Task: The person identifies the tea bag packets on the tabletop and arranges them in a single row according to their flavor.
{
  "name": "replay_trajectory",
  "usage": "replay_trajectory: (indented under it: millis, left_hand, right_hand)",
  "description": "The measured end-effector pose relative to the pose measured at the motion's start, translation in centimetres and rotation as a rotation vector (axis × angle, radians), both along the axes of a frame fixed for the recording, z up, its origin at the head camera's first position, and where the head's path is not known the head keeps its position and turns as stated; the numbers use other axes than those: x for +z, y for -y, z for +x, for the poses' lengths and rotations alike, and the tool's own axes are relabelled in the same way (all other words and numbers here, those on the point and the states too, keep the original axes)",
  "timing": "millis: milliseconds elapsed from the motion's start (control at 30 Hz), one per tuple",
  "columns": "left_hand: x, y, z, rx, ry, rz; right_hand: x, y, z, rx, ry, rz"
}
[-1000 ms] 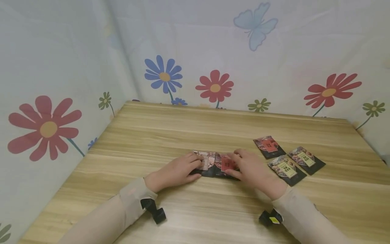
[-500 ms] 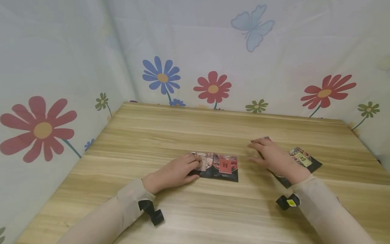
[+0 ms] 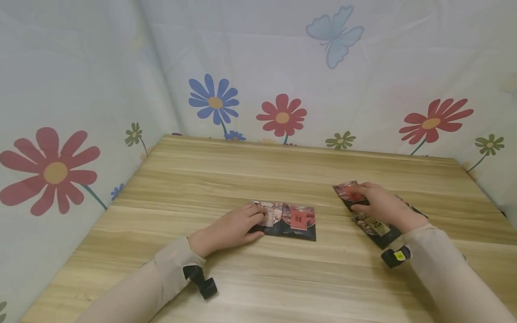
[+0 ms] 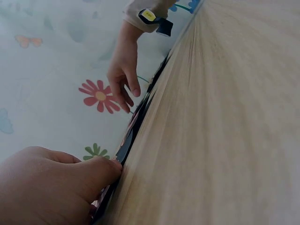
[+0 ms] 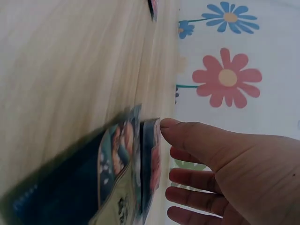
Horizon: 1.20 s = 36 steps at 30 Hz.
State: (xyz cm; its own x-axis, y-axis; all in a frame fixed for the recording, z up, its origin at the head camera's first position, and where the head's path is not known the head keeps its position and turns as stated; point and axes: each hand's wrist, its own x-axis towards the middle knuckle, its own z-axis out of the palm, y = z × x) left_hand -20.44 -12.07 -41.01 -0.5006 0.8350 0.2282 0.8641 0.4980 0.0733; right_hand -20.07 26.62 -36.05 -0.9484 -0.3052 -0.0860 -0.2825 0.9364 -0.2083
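While a white, flower-printed fabric backdrop point(image 3: 250, 58) closes off the far and left sides, the pale wood-grained surface point(image 3: 202, 179) carries flat, dark packets with pictured fronts. Fingers laid loosely, the left hand point(image 3: 230, 227) rests on a black packet with a pale label point(image 3: 276, 228), partly covering it; a black packet with a red label point(image 3: 299, 223) lies beside that one. The right hand point(image 3: 381, 204), fingers spread, reaches over a second red-labelled packet point(image 3: 343, 192); whether it touches is unclear. Its wrist shades a yellow-labelled packet point(image 3: 376, 231) and mostly hides another dark packet point(image 3: 418, 211). Both sleeves run out of frame.
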Motion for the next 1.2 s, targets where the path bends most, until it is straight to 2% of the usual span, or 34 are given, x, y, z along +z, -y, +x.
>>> replay_trajectory:
  millis: [367, 667, 1200]
  left_hand:
    - [0.2, -0.1, -0.1, -0.006, -0.004, -0.006]
    - [0.3, -0.2, -0.3, -0.01, -0.001, -0.005]
    - [0.1, 0.1, -0.3, 0.001, -0.003, -0.009]
  right_hand:
    - [-1.0, -1.2, -0.8, 0.029, 0.015, -0.005]
    - [-0.9, -0.5, -0.9, -0.01, 0.008, 0.036]
    - [-1.1, 1.6, -2.1, 0.018, -0.053, 0.106]
